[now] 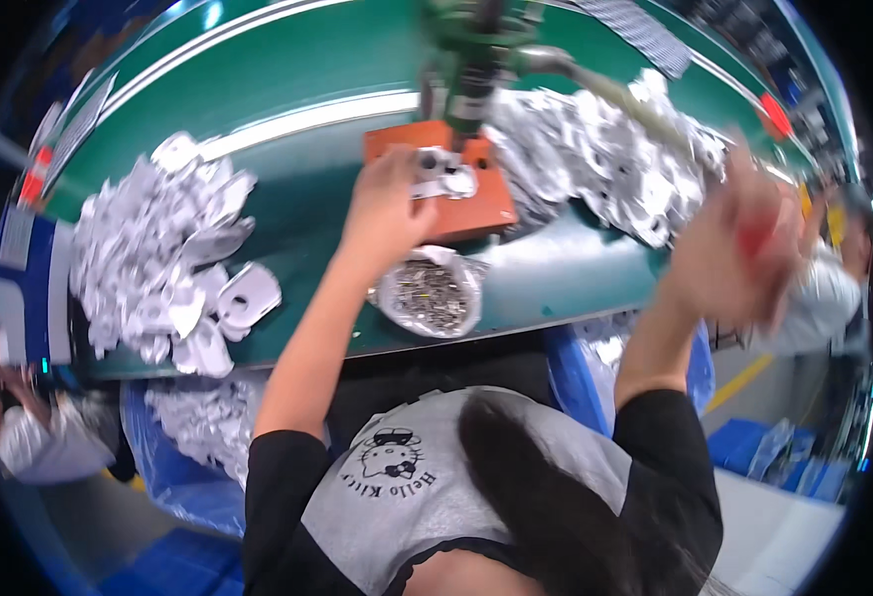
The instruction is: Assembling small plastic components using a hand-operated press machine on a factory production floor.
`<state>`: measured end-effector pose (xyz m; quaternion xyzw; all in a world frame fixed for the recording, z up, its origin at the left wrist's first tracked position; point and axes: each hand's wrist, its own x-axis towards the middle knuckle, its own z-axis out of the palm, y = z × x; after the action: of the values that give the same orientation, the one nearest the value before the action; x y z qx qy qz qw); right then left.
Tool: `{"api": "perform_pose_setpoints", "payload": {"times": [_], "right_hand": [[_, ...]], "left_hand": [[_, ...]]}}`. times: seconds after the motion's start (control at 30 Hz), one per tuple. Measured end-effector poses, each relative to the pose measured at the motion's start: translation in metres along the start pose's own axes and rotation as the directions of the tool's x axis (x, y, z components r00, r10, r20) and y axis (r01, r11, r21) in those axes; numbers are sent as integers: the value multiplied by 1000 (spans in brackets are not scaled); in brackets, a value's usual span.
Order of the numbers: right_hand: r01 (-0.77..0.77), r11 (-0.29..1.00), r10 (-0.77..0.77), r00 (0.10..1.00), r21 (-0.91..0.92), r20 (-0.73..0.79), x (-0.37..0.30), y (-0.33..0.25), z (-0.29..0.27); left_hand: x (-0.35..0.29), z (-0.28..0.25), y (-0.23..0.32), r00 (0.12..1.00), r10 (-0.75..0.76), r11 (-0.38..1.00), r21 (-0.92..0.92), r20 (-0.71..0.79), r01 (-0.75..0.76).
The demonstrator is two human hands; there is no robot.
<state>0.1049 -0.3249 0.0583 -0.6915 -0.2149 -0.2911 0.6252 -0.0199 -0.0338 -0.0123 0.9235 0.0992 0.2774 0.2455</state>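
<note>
meanwhile, left hand [389, 204] on white part [444, 174], piles [158, 268] flanking

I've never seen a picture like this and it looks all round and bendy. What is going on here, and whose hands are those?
The camera sits on a person's head and looks down, and its lens bends straight edges. The left hand holds a small silver metal piece on an orange block under a green press. The right hand grips the press's long lever by its red knob; it is blurred. On the green table lie two heaps of silver pieces and a bag of tiny metal bits.
</note>
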Motion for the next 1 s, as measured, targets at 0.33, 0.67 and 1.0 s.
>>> {"api": "perform_pose_setpoints", "payload": {"times": [0.33, 0.67, 1.0], "right_hand": [[-297, 752, -46, 867, 589, 496, 131, 2, 219], [118, 770, -56, 991, -627, 118, 48, 126, -95], [232, 464, 531, 700, -855, 478, 43, 250, -226]], "left_hand": [[49, -33, 6, 956, -169, 961, -177, 240, 214], [87, -4, -154, 889, -451, 849, -343, -75, 402], [-48, -149, -12, 761, -564, 821, 320, 321, 473]]}}
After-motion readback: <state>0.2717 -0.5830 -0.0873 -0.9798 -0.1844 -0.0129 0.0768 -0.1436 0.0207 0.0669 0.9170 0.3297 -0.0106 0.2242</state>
